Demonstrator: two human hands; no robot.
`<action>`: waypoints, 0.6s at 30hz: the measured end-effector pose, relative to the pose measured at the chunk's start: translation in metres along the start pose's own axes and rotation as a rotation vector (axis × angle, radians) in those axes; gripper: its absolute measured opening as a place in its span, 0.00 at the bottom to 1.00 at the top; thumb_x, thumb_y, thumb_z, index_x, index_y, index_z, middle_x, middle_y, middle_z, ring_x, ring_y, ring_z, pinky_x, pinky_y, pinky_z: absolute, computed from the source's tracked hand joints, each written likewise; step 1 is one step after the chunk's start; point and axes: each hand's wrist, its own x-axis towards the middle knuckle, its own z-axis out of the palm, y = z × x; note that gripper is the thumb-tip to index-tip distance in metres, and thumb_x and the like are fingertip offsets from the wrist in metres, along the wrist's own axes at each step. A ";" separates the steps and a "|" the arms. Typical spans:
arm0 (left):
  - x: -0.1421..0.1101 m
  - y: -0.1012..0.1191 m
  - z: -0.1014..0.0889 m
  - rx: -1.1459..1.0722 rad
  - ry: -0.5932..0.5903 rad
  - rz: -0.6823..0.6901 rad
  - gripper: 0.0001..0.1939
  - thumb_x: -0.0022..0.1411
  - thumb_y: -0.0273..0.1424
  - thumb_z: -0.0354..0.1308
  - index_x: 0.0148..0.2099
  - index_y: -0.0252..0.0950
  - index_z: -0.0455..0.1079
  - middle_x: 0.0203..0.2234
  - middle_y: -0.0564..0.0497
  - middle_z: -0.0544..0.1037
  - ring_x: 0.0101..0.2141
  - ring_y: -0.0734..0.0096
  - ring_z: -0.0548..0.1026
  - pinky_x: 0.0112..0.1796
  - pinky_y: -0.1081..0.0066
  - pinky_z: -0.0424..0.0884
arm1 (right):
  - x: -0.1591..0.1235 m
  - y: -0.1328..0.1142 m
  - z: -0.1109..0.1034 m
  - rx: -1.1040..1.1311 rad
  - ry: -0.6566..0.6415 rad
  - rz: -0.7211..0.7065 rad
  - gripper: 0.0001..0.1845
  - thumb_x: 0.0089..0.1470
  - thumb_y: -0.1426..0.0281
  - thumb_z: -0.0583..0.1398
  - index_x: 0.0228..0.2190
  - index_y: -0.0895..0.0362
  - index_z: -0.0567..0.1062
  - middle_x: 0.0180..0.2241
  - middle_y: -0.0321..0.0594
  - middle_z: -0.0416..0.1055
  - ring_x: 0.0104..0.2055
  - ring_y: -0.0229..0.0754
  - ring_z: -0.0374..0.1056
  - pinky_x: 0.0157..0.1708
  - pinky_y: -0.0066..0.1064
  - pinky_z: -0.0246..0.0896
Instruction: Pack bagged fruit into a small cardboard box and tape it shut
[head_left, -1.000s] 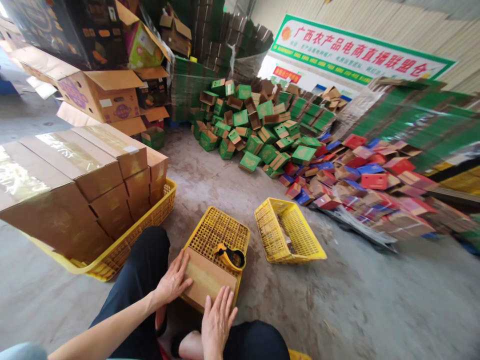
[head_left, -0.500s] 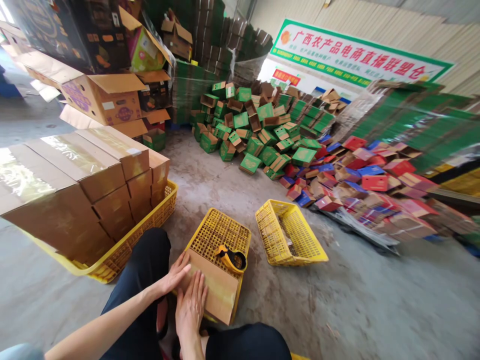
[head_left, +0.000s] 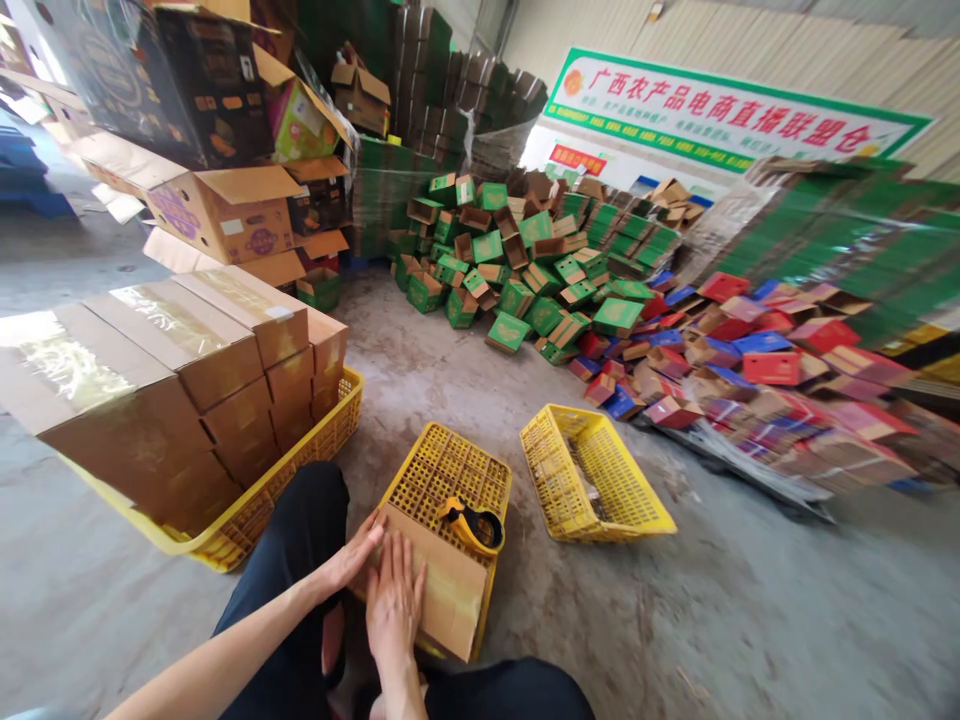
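Note:
Between my knees a brown cardboard box (head_left: 448,585) lies on an upturned yellow plastic crate (head_left: 451,462). A strip of tape shines along the box's top. My right hand (head_left: 394,597) rests flat on the left part of the box, fingers stretched out. At the box's far left corner my left hand (head_left: 354,550) touches the edge with its fingers extended. A yellow tape dispenser (head_left: 472,526) lies on the crate just beyond the box, apart from both hands.
On the left, a long yellow crate (head_left: 289,505) holds stacked taped boxes (head_left: 172,350). Another yellow crate (head_left: 600,490) sits to the right. Farther off lie heaps of green boxes (head_left: 510,330) and red and blue boxes (head_left: 765,365). Large cartons (head_left: 232,215) are piled at the back left.
The view has shifted slightly, so everything sits a little lower and farther right. Both hands stay on the cardboard box with hardly any movement.

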 end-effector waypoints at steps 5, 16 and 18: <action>0.001 -0.007 0.009 0.146 0.026 0.054 0.41 0.73 0.59 0.37 0.75 0.39 0.53 0.75 0.48 0.43 0.73 0.57 0.45 0.70 0.56 0.48 | -0.027 0.061 -0.018 0.001 0.125 0.207 0.37 0.69 0.47 0.42 0.67 0.54 0.65 0.68 0.51 0.60 0.71 0.61 0.54 0.68 0.66 0.37; 0.004 -0.015 0.019 0.274 0.067 0.113 0.42 0.72 0.56 0.44 0.77 0.39 0.45 0.75 0.41 0.42 0.73 0.48 0.43 0.69 0.51 0.49 | -0.051 0.124 -0.017 0.554 0.322 0.811 0.74 0.41 0.22 0.46 0.64 0.74 0.65 0.63 0.70 0.64 0.66 0.66 0.63 0.62 0.49 0.63; 0.002 -0.012 0.020 0.269 0.096 0.091 0.44 0.70 0.55 0.49 0.78 0.39 0.42 0.75 0.39 0.44 0.73 0.45 0.44 0.68 0.48 0.52 | -0.052 0.127 -0.021 0.641 0.254 0.899 0.75 0.36 0.21 0.46 0.62 0.71 0.69 0.61 0.67 0.68 0.64 0.65 0.66 0.60 0.46 0.66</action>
